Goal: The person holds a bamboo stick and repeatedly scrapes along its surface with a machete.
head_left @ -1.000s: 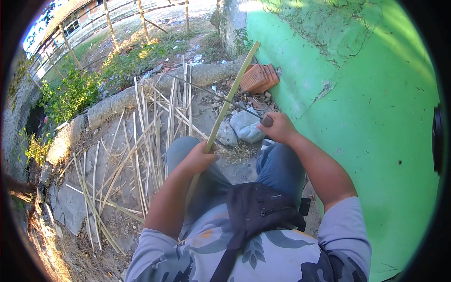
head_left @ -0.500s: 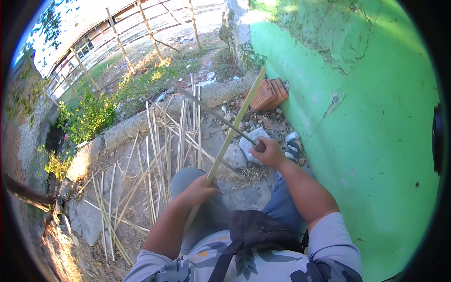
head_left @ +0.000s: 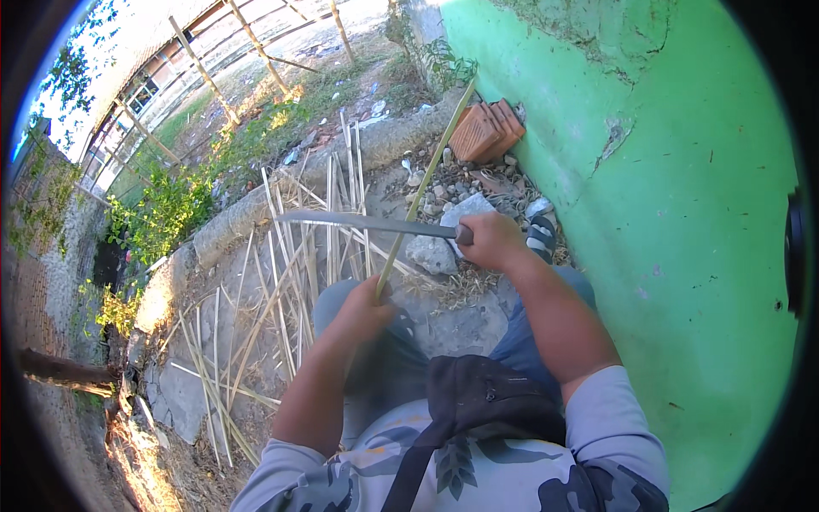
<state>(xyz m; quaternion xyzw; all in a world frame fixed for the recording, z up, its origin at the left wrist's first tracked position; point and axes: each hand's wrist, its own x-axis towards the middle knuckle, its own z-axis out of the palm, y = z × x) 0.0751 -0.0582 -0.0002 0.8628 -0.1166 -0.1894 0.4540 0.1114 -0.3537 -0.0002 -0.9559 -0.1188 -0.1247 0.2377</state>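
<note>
My right hand is closed round the dark handle of a long machete, whose blade points left and lies nearly level. The blade crosses a long, narrow bamboo strip, and the two seem to touch there. My left hand grips that strip low down, near my left knee. From the fist the strip slants up and away toward the bricks. Its lower end is hidden behind my hand and forearm. Many pale split bamboo strips lie crisscrossed on the ground at the left, beyond my left knee.
Close on my right rises a green wall. Stacked orange roof tiles or bricks lean at its foot, with a pale stone block, rubble and a sandal nearer. A low concrete kerb runs behind the strips. A black bag rests on my lap.
The machete has swung from a steep diagonal to nearly level, its tip moving down and left. The bamboo strip stays in my left hand, now turned more edge-on.
</note>
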